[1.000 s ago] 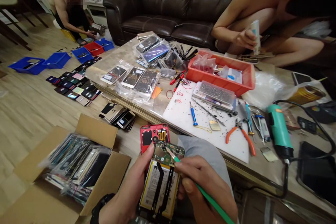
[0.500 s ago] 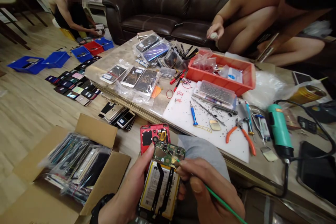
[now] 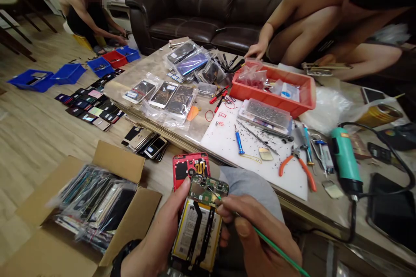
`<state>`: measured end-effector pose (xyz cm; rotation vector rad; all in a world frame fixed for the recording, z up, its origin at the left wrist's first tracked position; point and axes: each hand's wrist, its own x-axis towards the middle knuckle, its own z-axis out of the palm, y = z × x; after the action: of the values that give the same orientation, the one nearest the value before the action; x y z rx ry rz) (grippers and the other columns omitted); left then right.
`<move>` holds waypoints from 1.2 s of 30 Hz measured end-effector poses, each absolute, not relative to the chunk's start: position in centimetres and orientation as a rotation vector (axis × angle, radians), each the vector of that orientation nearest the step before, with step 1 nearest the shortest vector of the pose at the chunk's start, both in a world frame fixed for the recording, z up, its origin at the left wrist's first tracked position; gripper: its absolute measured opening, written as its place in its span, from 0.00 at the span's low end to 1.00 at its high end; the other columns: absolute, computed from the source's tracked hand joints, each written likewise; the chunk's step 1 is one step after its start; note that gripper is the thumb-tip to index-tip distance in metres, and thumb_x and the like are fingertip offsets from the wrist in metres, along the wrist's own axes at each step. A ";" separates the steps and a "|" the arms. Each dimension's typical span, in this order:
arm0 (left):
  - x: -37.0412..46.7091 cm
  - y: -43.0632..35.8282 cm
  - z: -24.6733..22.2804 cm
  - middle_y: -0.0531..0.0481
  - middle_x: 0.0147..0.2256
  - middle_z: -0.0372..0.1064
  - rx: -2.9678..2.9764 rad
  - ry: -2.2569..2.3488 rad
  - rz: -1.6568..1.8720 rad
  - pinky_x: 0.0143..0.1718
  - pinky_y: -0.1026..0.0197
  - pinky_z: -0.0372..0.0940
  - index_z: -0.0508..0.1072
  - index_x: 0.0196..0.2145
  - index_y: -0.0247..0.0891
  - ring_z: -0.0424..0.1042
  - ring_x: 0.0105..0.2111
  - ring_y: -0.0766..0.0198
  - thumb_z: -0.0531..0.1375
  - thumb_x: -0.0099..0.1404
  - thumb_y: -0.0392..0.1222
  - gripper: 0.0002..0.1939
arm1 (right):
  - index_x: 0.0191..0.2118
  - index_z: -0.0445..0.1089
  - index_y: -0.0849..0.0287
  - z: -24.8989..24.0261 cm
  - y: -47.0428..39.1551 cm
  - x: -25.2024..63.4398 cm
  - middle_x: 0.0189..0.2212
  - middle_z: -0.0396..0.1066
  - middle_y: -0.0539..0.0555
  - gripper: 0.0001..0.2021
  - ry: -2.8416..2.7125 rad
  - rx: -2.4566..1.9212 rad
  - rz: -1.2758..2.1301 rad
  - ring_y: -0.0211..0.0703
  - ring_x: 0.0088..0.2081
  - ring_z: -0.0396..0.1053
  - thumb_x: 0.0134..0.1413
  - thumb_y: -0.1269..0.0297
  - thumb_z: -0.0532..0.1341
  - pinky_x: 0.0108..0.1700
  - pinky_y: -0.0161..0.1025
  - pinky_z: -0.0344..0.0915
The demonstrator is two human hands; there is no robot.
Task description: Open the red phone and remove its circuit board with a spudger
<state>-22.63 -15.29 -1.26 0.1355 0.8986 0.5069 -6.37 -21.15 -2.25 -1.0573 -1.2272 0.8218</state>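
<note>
My left hand (image 3: 156, 238) is closed around an opened smartphone (image 3: 212, 229) with its inside facing up. A green circuit board (image 3: 198, 191) shows at its top, and a silver battery crossed by black flex cables lies below. My right hand (image 3: 260, 233) pinches a thin green tool (image 3: 276, 251) like a pen; its fine metal tip touches or hovers just over the board. The exact kind of tool is unclear. Behind the phone's top edge is a red back cover (image 3: 178, 168), partly hidden by the phone and my left thumb.
A cardboard box (image 3: 130, 220) of bagged phones stands at left. On the table lie a white mat (image 3: 224, 138), orange-handled cutters (image 3: 303, 169), a blue screwdriver (image 3: 239, 140), a teal heat gun (image 3: 346, 156) and a red bin (image 3: 273, 99). Two co-workers crouch beyond.
My hands and the phone stay almost still. The right co-worker's hand has come down beside the red bin, and the thin pieces in the other hand have tipped flat. The left co-worker's hands have shifted.
</note>
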 end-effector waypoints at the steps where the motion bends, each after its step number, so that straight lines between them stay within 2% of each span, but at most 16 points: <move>1: -22.6 -15.3 -1.3 0.45 0.29 0.80 0.132 0.900 0.511 0.37 0.56 0.72 0.80 0.47 0.37 0.80 0.35 0.50 0.63 0.64 0.63 0.27 | 0.56 0.75 0.52 -2.3 -21.2 -6.4 0.39 0.75 0.55 0.15 -1.222 -1.059 0.821 0.38 0.28 0.73 0.69 0.72 0.59 0.24 0.33 0.74; 7: -22.6 -15.3 -1.3 0.47 0.31 0.80 0.122 0.925 0.545 0.39 0.56 0.71 0.80 0.48 0.38 0.80 0.36 0.51 0.65 0.63 0.62 0.26 | 0.56 0.75 0.52 -2.0 -20.9 -6.1 0.40 0.75 0.55 0.14 -1.281 -1.058 0.818 0.38 0.27 0.73 0.70 0.70 0.59 0.24 0.32 0.74; 11: -22.5 -15.3 -1.4 0.47 0.31 0.81 0.122 0.939 0.568 0.40 0.56 0.71 0.80 0.48 0.38 0.80 0.36 0.52 0.68 0.61 0.61 0.27 | 0.52 0.77 0.52 -1.3 -20.5 -5.8 0.38 0.77 0.55 0.12 -1.408 -1.126 0.720 0.41 0.31 0.76 0.70 0.68 0.59 0.28 0.33 0.75; 14: -22.4 -15.2 -1.2 0.47 0.31 0.80 0.125 0.943 0.571 0.40 0.56 0.71 0.81 0.47 0.37 0.79 0.36 0.52 0.69 0.59 0.60 0.27 | 0.52 0.76 0.53 -1.0 -20.4 -5.7 0.39 0.77 0.55 0.13 -1.474 -1.147 0.683 0.41 0.32 0.77 0.68 0.71 0.59 0.31 0.34 0.75; 19: -22.1 -14.9 -0.7 0.48 0.30 0.79 0.128 0.934 0.579 0.41 0.56 0.70 0.81 0.43 0.36 0.78 0.35 0.51 0.73 0.52 0.61 0.30 | 0.52 0.75 0.54 -0.6 -20.4 -5.8 0.40 0.77 0.55 0.16 -1.567 -1.186 0.595 0.42 0.37 0.78 0.64 0.77 0.59 0.41 0.37 0.77; 29: -22.1 -15.0 -0.9 0.47 0.29 0.79 0.236 0.911 0.593 0.42 0.56 0.69 0.82 0.44 0.35 0.78 0.35 0.53 0.66 0.62 0.61 0.26 | 0.52 0.73 0.59 -0.4 -20.3 -5.9 0.40 0.77 0.55 0.16 -1.644 -1.165 0.470 0.41 0.40 0.76 0.62 0.79 0.60 0.41 0.35 0.75; 36: -21.9 -15.3 -0.8 0.46 0.30 0.79 0.162 0.850 0.587 0.42 0.56 0.70 0.81 0.44 0.34 0.78 0.36 0.53 0.66 0.61 0.61 0.26 | 0.53 0.73 0.58 -1.3 -20.6 -6.7 0.40 0.77 0.54 0.16 -1.689 -1.224 0.350 0.42 0.42 0.75 0.63 0.78 0.59 0.43 0.37 0.74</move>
<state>-21.95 -15.27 -0.84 0.1624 0.8501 0.5871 -6.67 -20.58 -1.32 -1.2241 -1.6893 0.3503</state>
